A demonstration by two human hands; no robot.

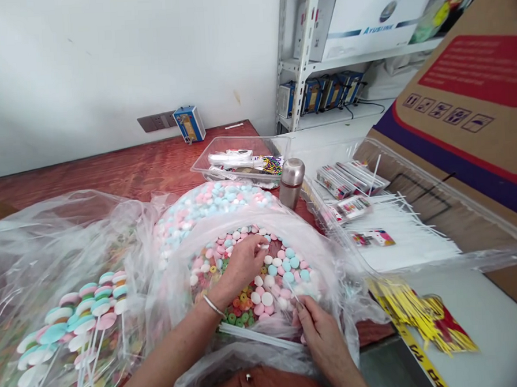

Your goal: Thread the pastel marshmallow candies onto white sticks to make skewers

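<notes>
Item: loose sweets (271, 271), pastel discs and coloured rings, in an open clear bag (180, 267) at table centre.
Left hand (245, 263): inside the bag, fingertips pinched on one pale sweet (261, 246).
Right hand (320, 334): at the bag's near edge, pinching a thin white stick (295, 295).
Done: loaded sticks (87, 312) heaped in a second bag, left.
Remaining: most sweets loose; spare sticks (399, 232) plentiful (clear tray, right).
Surface: red-brown wooden table (122, 166); steel flask (291, 183).
Room: white wall (104, 63), metal shelving (303, 52), cardboard box (474, 101).

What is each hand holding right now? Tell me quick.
Left hand: closed, pinching a white candy.
Right hand: closed, holding a thin white stick.
</notes>
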